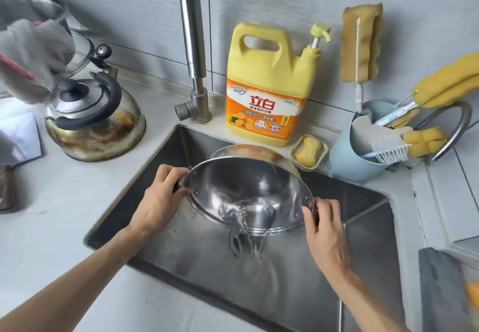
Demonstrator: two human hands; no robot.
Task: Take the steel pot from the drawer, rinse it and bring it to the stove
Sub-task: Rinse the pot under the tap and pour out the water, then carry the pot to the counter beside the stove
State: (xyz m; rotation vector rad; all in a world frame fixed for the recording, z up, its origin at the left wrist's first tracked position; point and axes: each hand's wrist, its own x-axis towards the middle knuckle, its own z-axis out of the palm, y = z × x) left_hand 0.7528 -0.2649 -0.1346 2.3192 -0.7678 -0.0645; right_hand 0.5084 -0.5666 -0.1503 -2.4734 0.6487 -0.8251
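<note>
Two bare forearms reach over the sink (363,241): the left hand (158,199) and right hand (324,230) each pinch a side handle of the steel pot (246,191), tilted above the drain as rinse water pours out. Wet handles could slip, dropping it against the basin. The faucet (193,46) and detergent jug (269,85) crowd the far rim; the near counter looks open.

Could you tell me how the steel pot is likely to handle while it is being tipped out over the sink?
The steel pot looks rigid and thin-walled, so probably light once empty. Water is pouring from it toward the drain, so its wet surface may be slippery. The left hand and right hand grip opposite side handles, which should steady it.
</note>
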